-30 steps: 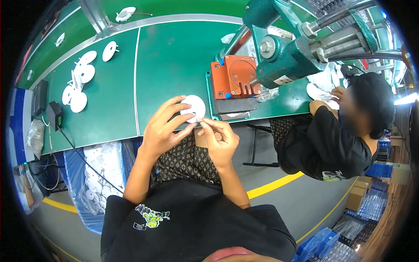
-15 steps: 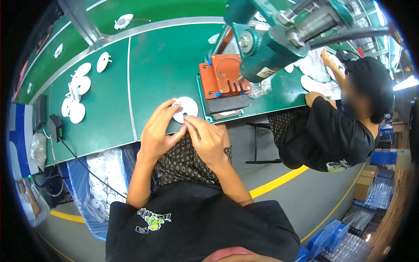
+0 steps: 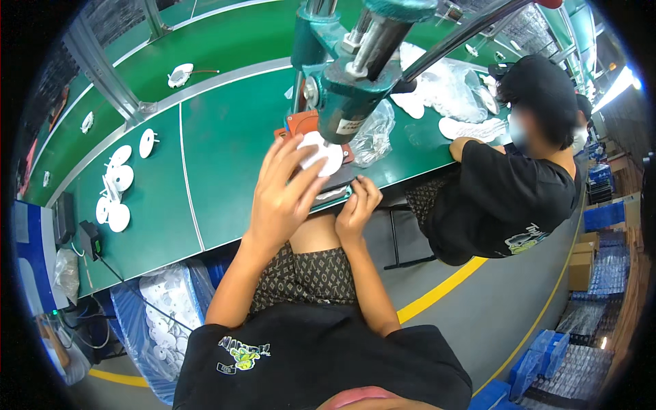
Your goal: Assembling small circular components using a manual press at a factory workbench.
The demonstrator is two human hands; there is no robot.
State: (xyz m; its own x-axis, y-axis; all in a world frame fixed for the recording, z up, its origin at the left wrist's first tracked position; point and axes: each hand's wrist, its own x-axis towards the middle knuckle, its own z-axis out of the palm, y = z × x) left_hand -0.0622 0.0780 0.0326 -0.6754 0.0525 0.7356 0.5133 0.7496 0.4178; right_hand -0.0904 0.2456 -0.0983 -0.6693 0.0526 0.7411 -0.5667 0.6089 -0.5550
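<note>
My left hand [image 3: 281, 188] grips a white round disc [image 3: 326, 162], its fingers along the disc's left side and over its face. The disc rests at or just above the orange-red fixture [image 3: 301, 123] of a green hand press [image 3: 348, 96], under the press head. Much of the fixture is hidden by the disc and hand. My right hand [image 3: 359, 208] is at the front right corner of the dark block [image 3: 339, 182] under the fixture. Its fingers are curled with thumb and index close together; whether something small is between them is hidden.
Several white discs with stems [image 3: 117, 184] lie at left on the green table [image 3: 232, 150]. Crumpled clear plastic [image 3: 372, 137] is right of the press. A lined bin [image 3: 164, 314] of white parts stands below left. A co-worker [image 3: 512, 171] sits at right.
Both hands have moved from the table left of the press to the press. The disc, earlier held between both hands, is now in my left hand at the fixture. The view has shifted right.
</note>
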